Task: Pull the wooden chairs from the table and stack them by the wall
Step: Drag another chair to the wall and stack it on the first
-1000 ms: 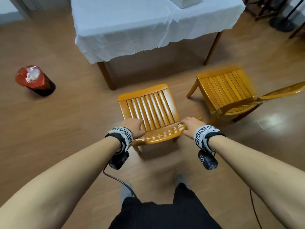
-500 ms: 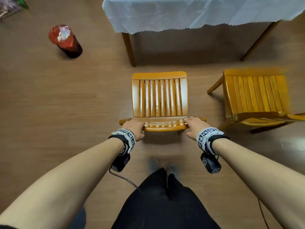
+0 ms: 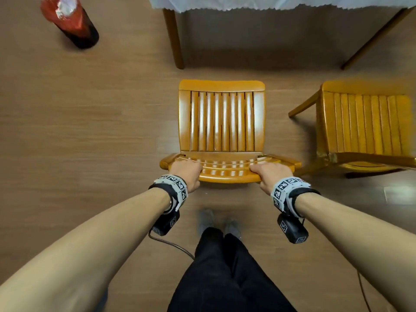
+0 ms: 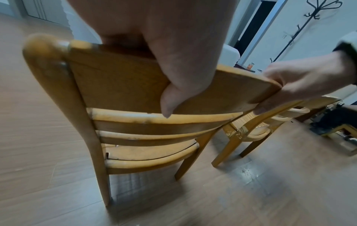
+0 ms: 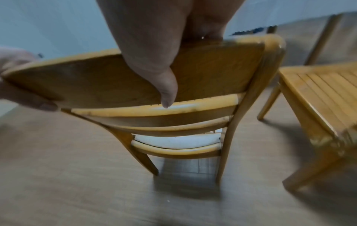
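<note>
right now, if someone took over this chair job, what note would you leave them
Left hand and right hand both grip the top rail of the held chair, thumbs behind the backrest.
That chair stands clear of the table, all legs seemingly on the floor.
Second chair stands to its right, also pulled out.
Done: both chairs out from the table.
Left: carry them to the wall and stack them; no stack in view.

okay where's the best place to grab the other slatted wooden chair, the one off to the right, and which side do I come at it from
Probably the top rail of the second slatted wooden chair, from behind its backrest, one hand near each end. The left hand and right hand grip the slatted wooden chair in front that way, thumbs behind the rail.
</note>
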